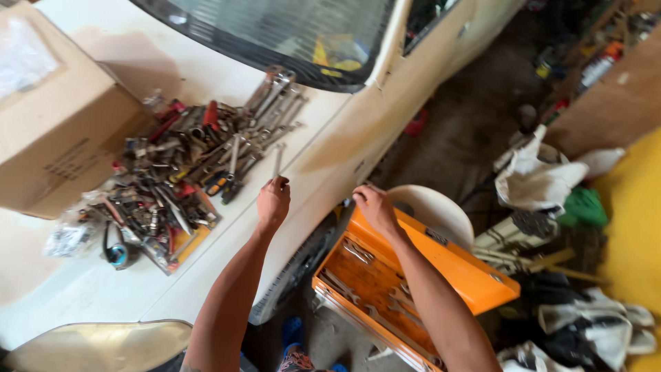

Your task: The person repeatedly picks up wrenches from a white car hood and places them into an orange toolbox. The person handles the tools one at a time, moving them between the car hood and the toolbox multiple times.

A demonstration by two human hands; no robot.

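Cardboard box (58, 114) left of tool pile (186, 172)

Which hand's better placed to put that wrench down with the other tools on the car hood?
Left. The left hand already grips the wrench and hovers over the white hood, right beside the tool pile. The right hand is off the hood, resting on the orange toolbox lid's edge.

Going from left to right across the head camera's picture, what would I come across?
Cardboard box → heap of hand tools → left hand holding a wrench → right hand → orange toolbox → green bag.
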